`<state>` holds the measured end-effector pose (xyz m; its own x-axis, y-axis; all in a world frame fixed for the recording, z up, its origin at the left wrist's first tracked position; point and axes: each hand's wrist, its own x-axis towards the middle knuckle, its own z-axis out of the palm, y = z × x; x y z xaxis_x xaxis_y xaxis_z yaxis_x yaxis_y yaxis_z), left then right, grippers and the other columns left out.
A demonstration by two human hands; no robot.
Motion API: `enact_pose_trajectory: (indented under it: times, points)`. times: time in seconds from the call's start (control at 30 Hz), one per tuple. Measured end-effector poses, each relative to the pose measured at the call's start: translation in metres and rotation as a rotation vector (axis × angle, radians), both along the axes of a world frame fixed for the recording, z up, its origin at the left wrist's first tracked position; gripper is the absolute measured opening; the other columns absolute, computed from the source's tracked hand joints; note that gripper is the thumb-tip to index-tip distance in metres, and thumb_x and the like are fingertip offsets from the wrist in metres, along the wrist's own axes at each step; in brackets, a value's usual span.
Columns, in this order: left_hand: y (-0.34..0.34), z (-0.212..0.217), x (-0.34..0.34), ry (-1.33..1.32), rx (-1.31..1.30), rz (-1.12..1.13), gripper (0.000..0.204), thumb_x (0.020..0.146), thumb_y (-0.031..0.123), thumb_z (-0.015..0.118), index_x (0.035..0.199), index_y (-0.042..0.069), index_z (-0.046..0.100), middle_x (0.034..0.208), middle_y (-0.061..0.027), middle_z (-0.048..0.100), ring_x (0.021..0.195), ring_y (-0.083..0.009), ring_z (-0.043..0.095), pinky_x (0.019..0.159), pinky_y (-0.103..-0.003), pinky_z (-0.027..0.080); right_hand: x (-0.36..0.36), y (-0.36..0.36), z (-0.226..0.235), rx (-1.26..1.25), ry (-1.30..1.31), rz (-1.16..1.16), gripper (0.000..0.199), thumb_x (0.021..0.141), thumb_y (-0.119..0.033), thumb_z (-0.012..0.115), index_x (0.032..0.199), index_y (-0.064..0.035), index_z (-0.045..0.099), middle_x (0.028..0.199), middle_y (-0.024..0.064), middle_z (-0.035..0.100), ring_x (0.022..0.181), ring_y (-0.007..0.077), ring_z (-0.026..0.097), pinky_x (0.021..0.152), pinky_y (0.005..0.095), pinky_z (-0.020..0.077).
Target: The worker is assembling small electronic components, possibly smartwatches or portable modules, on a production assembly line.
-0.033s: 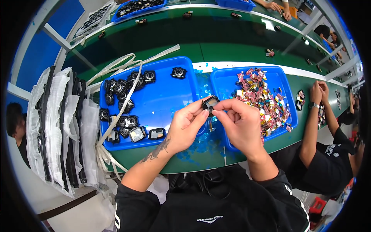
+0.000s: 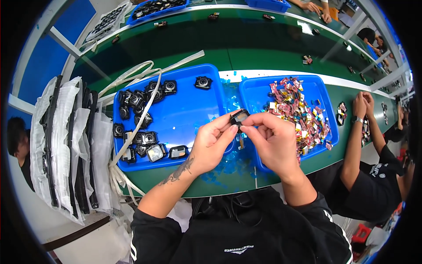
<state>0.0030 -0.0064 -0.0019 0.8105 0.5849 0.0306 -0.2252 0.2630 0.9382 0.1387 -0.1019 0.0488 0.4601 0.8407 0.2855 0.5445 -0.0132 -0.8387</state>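
Observation:
A small black watch case with a pale rectangular face is held between my two hands, above the gap between two blue trays. My left hand pinches its near left side with thumb and fingers. From the right, my right hand presses thumb and index finger together at the case's near right edge. Whether a smaller part sits between those fingertips is hidden. In the left blue tray lie several more black watch cases. The right blue tray holds a heap of small pink, yellow and white parts.
A white strap crosses the left tray. Blue film scraps litter the green table. Padded white sheets stand stacked at left. Beyond runs a green belt carrying scattered parts. At right a co-worker's arms reach over the table.

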Motion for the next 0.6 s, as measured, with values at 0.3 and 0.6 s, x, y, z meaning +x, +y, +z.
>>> enact_pose_trajectory:
  times: [0.3,0.6]
  points:
    - [-0.0037,-0.0010,0.0012,0.021,0.066,0.021,0.041,0.100,0.009,0.050,0.139,-0.002,0.046,0.109,0.0008,0.061,0.087,-0.0013,0.050,0.076,-0.018,0.043,0.0024,0.0021,0.0017,-0.069,0.078,0.035,0.010,0.079,-0.003,0.073,0.089,-0.0013,0.070,0.070,0.0065,0.068,0.046,0.0083,0.047,0.045,0.0251,0.0388]
    - [-0.0052,-0.0018,-0.0027,0.092,0.152,-0.009,0.039,0.100,0.009,0.050,0.137,-0.001,0.049,0.103,0.0009,0.061,0.086,-0.0023,0.051,0.074,-0.018,0.043,0.0084,0.0020,0.0032,-0.138,0.124,0.068,0.007,0.079,-0.002,0.075,0.084,-0.0007,0.070,0.068,-0.0029,0.061,0.055,-0.0005,0.044,0.049,0.0173,0.0338]
